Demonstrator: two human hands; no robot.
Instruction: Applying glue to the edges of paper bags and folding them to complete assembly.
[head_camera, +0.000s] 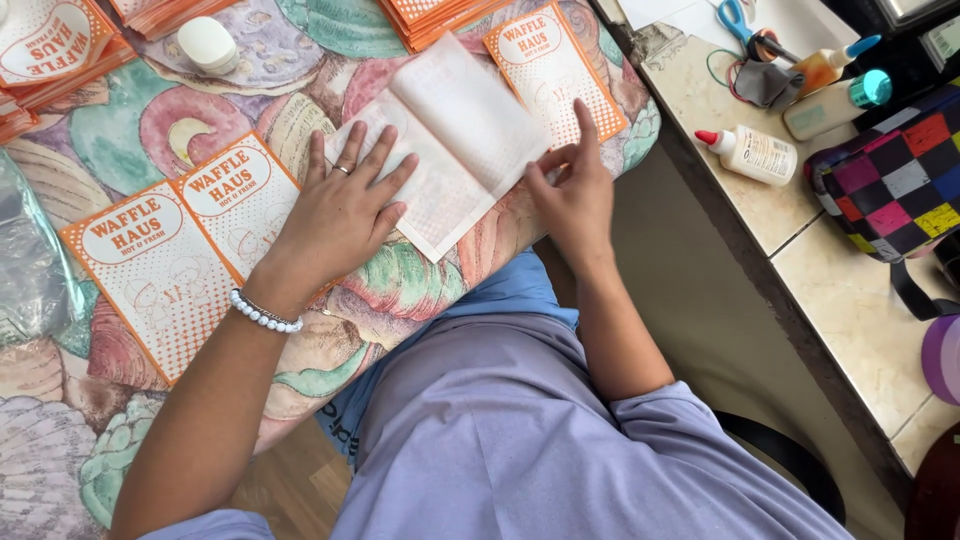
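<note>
Two bare hands work a white paper bag (450, 140) lying blank side up on a cushion printed with seashells (150, 130), which rests across the person's lap as a work surface. Left hand (340, 210), fingers spread and palm flat, pins the bag's near half so it cannot slide; a ring and a white bead bracelet (265, 313) show on that arm. Right hand (575, 185) pinches the bag's right edge between thumb and fingers, index raised, apparently to fold or crease it. Printed orange-and-white bags (190, 240) lie face up just left of the pinning hand, another (555, 70) beyond the right hand, and stacks (435, 15) wait along the far edge. To the right, a tiled tabletop (860, 300) keeps a white glue bottle (750, 152), blue-handled scissors (740, 20) and a checkered bag (900, 180) within reach.
</note>
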